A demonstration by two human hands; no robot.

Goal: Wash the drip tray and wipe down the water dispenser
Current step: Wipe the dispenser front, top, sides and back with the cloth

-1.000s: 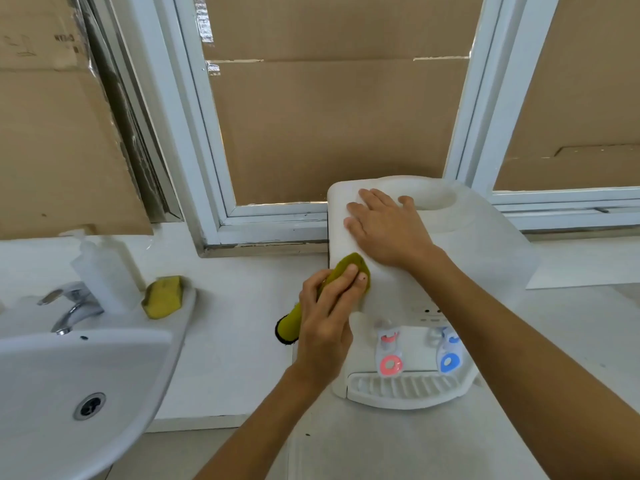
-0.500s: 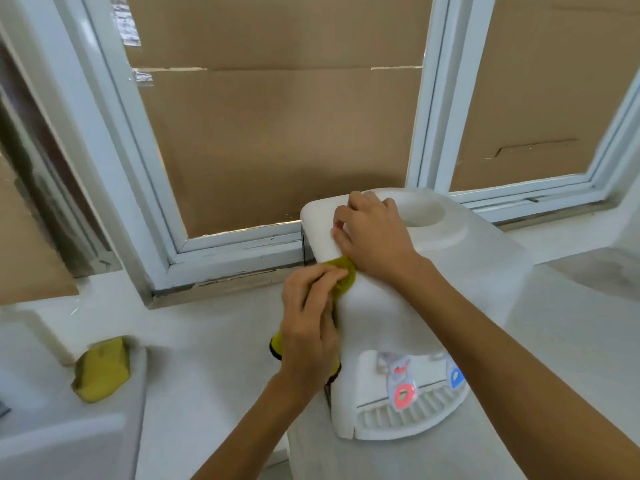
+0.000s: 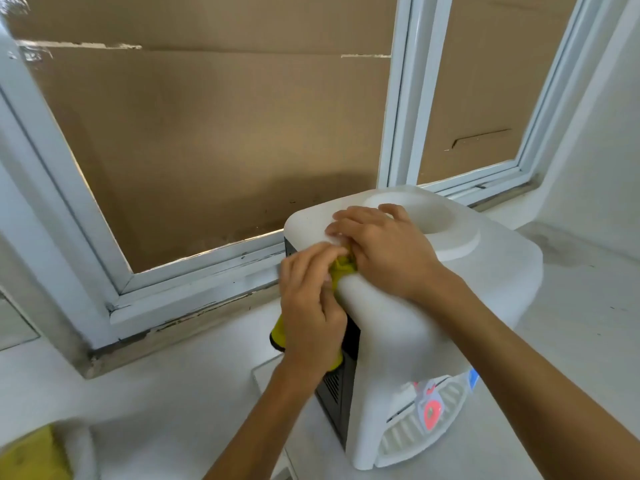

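Note:
A white countertop water dispenser (image 3: 398, 334) stands on the white counter below the window, with a round bottle well on top. Its slotted white drip tray (image 3: 415, 434) sits at the front bottom under a red tap and a blue tap. My left hand (image 3: 311, 306) grips a yellow-green cloth (image 3: 341, 268) and holds it against the dispenser's upper left edge, over the dark side panel. My right hand (image 3: 384, 251) lies on the dispenser's top with its fingers bent at that same left edge, touching the cloth.
A white-framed window (image 3: 104, 258) backed with brown cardboard runs close behind the dispenser. A yellow sponge (image 3: 31, 455) lies at the bottom left corner on the basin's edge. White counter (image 3: 173, 393) stretches left of the dispenser, and a white wall rises at the right.
The view has swung right, so the sink and tap have left the frame. My left hand has moved the cloth from the dispenser's front slope up to its top left edge, beside my right hand.

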